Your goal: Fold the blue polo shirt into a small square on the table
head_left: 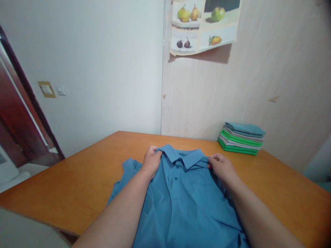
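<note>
The blue shirt (188,206) is spread over the near part of the bench (85,175), front up, collar (192,158) away from the body. Fabric beside the collar is pinched between closed fingers and thumb by the left hand (152,158) and the right hand (221,167). Folded fabrics (240,137) are stacked at far right. Any lettering on the wall plate (47,89) cannot be resolved.

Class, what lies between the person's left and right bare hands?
The head view shows the pointed collar of the blue fabric shirt between the left hand and the right hand.
</note>
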A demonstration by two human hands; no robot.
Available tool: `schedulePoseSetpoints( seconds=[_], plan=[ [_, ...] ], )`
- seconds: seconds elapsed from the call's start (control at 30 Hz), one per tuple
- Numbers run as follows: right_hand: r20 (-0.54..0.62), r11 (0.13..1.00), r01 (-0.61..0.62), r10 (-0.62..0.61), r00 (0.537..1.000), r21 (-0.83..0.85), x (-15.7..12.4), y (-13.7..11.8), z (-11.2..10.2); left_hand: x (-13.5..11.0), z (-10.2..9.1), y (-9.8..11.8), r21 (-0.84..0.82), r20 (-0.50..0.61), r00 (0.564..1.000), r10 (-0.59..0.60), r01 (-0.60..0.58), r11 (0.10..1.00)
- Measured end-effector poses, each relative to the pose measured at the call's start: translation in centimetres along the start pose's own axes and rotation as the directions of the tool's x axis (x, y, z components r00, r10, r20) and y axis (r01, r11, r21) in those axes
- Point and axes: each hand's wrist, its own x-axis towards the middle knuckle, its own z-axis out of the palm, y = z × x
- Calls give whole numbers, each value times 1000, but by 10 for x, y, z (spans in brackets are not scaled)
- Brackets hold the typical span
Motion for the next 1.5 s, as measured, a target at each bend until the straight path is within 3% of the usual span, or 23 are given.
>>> schedulePoseSetpoints(
  seconds=[0.17, 0.33, 0.63, 0.8, 0.93, 1.07, 1.17, 1.27, 1.37, 1.5],
  plan=[
    [-50, 937, -123, 148, 988, 328, -2, -9, -5, 1, -6, 9, -99, -90, 994, -55, 46, 994],
    [-43, 884, -131, 168, 985, 449, -1, -8, -3, 2, -8, 9, -126, -106, 992, -65, 52, 991],
    [-28, 860, -130, 165, 986, 494, 0, -5, -3, 2, -9, 7, -181, -60, 995, -81, 69, 981],
    [-20, 880, -122, 148, 989, 458, 1, -3, -2, 6, -9, 9, -254, -41, 999, -24, 12, 967],
    [-37, 885, -85, 114, 993, 458, 3, -1, -2, 5, -12, 10, -264, 53, 992, -117, 127, 956],
    [7, 936, -93, 96, 995, 340, 4, 0, -6, -5, -15, 15, 26, 286, 926, -246, 249, 968],
    [91, 983, -108, 96, 991, 145, 4, 1, -11, -13, -15, 18, 279, 405, 874, -267, 159, 947],
    [62, 983, 27, -16, 998, -180, 6, 1, -16, -17, -15, 19, 430, 427, 864, -268, 68, 900],
    [-16, 928, 126, -140, 990, -351, 6, -1, -16, -17, -14, 18, 472, 460, 858, -230, -17, 881],
    [35, 939, 216, -215, 976, -269, 5, 3, -6, -18, -12, 19, 351, 493, 860, -131, -59, 934]
  ],
)
